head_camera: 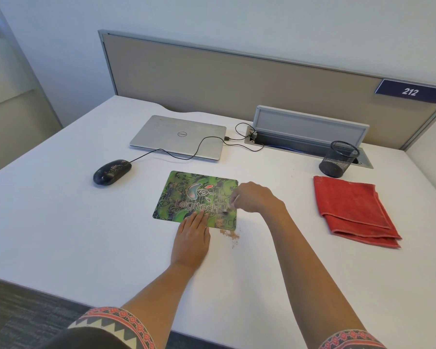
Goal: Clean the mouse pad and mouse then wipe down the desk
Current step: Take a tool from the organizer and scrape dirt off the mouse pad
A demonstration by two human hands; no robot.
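My left hand (192,238) lies flat, pinning the green printed mouse pad (190,197) mid-tabletop (61,222); the right (253,197) pinches a small blurred brush. Pad-cleaning underway, I judge: brown crumbs (228,233) want sweeping next, with the speckled black mouse (112,171) untouched.

A single head-worn camera is looking forward and steeply down from above the near edge of the white worktop (61,222). It is facing the beige divider panel (237,79) at the far side, with the wide lens bending the edges outward. Both forearms are entering from the bottom of the frame, so the view is sitting close over the mouse pad (184,197), while the laptop (179,137) and the number sign (410,91) are lying farther off. No second view is sharing the scene.
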